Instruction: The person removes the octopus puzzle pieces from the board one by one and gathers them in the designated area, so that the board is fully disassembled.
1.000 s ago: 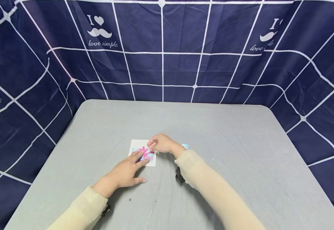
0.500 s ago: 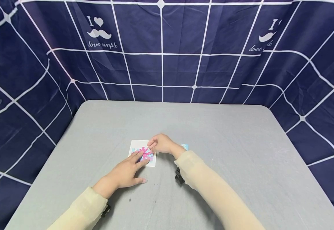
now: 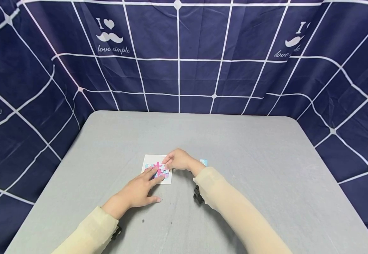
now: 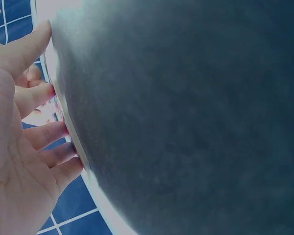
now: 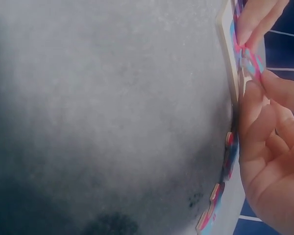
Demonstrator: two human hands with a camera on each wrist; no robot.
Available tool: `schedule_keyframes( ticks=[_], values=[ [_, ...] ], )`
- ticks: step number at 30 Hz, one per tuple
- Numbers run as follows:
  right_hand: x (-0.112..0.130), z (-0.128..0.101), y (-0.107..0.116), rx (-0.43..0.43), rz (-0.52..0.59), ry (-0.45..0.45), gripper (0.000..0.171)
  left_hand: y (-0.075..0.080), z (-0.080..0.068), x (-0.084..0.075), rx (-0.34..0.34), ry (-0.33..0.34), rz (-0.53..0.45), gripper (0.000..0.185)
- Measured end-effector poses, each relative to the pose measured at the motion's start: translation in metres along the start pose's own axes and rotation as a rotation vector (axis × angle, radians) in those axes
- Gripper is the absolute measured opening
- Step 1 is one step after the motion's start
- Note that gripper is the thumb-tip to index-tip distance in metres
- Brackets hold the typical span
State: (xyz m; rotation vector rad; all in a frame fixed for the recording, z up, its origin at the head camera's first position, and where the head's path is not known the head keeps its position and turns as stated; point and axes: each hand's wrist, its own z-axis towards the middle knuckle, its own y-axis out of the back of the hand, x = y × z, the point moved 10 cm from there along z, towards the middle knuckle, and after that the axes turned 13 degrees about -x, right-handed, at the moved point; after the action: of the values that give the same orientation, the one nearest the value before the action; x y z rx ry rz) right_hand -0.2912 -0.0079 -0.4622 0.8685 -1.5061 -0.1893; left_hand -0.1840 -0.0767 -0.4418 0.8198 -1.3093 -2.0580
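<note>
A small white puzzle board (image 3: 149,159) with pink and light-blue pieces lies on the grey table (image 3: 250,158). My left hand (image 3: 152,175) lies flat, its straight fingers pressing on the board's near edge; the left wrist view shows these fingers (image 4: 44,134) against the board's rim. My right hand (image 3: 169,163) is curled at the board's right side, thumb and fingertips pinching a pink and blue puzzle piece (image 5: 250,61) on the board (image 5: 228,58). Several loose pieces (image 5: 229,147) lie under the right palm.
A light-blue loose piece (image 3: 204,162) shows just behind my right wrist. A dark blue checked cloth (image 3: 177,70) walls the table on three sides. A black wrist-camera mount (image 3: 198,194) hangs under my right sleeve.
The right hand has slid slightly towards me over the board, and the pink pieces under its fingertips look shifted. The left hand has stayed in place.
</note>
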Motion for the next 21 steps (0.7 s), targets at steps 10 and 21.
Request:
schedule_keyframes(
  ticks=[10,21],
  values=[
    [-0.004,-0.003,0.015,-0.012,0.066,0.008,0.019,-0.001,0.0,0.0,0.028,0.024,-0.012,0.072],
    [-0.029,-0.007,0.033,-0.027,0.095,-0.045,0.018,-0.002,-0.001,0.001,0.012,0.026,-0.007,0.073]
  ],
)
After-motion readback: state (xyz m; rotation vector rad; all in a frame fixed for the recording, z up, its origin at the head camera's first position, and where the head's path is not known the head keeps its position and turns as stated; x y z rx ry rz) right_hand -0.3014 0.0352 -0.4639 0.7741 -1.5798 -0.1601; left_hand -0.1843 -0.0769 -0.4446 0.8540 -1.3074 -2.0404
